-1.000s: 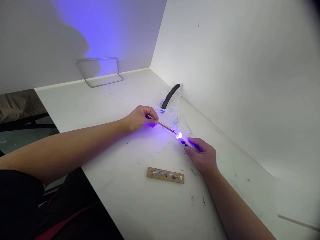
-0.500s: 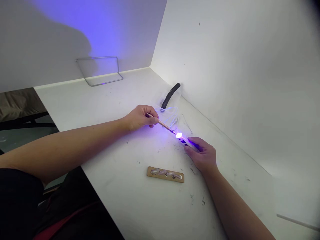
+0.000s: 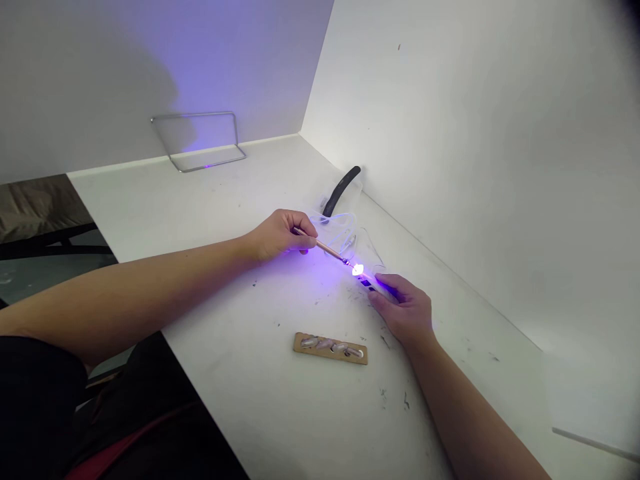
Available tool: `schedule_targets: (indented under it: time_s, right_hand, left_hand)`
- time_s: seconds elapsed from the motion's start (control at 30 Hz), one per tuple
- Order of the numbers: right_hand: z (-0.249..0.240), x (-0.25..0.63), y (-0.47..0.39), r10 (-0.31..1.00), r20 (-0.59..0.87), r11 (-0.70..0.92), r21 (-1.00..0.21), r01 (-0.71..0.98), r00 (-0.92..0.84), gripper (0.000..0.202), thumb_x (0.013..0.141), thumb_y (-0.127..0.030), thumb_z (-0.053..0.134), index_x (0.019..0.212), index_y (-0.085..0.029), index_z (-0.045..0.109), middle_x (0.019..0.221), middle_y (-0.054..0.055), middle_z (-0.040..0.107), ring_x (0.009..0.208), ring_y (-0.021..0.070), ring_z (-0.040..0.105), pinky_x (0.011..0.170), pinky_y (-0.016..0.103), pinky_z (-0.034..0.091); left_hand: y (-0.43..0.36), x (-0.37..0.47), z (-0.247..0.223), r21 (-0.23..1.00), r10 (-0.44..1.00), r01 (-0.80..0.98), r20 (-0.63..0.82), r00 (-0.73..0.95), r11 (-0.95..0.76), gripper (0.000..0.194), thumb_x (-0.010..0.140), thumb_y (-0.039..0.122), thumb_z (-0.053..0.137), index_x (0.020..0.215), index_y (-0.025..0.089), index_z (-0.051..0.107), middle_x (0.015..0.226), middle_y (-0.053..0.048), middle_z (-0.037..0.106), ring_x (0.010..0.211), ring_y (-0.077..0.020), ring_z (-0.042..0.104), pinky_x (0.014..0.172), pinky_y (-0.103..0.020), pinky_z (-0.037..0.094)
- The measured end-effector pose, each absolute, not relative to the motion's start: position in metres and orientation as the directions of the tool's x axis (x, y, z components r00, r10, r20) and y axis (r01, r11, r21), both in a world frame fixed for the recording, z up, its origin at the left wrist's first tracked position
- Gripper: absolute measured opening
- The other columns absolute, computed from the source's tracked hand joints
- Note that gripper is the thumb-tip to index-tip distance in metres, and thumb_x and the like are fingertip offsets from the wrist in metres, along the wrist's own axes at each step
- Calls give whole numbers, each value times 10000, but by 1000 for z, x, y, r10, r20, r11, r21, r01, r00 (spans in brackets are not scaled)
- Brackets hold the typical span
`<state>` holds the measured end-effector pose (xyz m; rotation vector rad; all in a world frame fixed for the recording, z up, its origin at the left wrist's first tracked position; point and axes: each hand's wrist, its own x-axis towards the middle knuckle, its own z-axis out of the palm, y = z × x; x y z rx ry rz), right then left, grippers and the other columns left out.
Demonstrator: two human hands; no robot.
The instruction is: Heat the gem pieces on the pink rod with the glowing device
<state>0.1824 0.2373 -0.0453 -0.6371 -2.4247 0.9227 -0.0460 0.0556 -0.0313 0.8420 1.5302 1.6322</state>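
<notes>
My left hand pinches a thin copper-coloured rod, which slants down to the right. Its tip meets a small, brightly glowing piece whose details are washed out by the light. My right hand is closed round a white handheld lamp with dark buttons, its violet-lit end right at the glowing piece. Nearer the front, a brown card strip with several pale, shiny shapes lies flat on the white table.
Behind my hands lie a black curved handle and a loose pale cable. A bent wire stand is at the back left, by the grey panel. A white wall borders the table on the right.
The violet glow on the back panel has dimmed and narrowed, and the glowing piece looks slightly different in shape. Both hands have hardly moved.
</notes>
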Motion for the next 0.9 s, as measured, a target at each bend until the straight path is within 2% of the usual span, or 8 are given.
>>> schedule_targets:
  time_s: [0.67, 0.9]
  right_hand:
    - [-46, 183, 239, 554, 266, 679, -693, 244, -789, 297, 660, -309, 716, 941, -216, 684, 944, 49, 704, 865, 238, 656, 801, 409, 535]
    - [-47, 183, 239, 544, 267, 684, -690, 236, -796, 301, 664, -303, 711, 951, -217, 682, 950, 51, 703, 865, 241, 656, 801, 421, 541]
  left_hand:
    - [57, -44, -30, 991, 834, -128, -47, -551, -29, 115, 589, 78, 678, 673, 127, 617, 572, 12, 601, 528, -71, 541, 511, -198, 407]
    - [57, -44, -32, 991, 838, -128, -38, -544, -38, 113, 597, 99, 692, 680, 125, 619, 588, -3, 608, 536, -80, 545, 516, -208, 406]
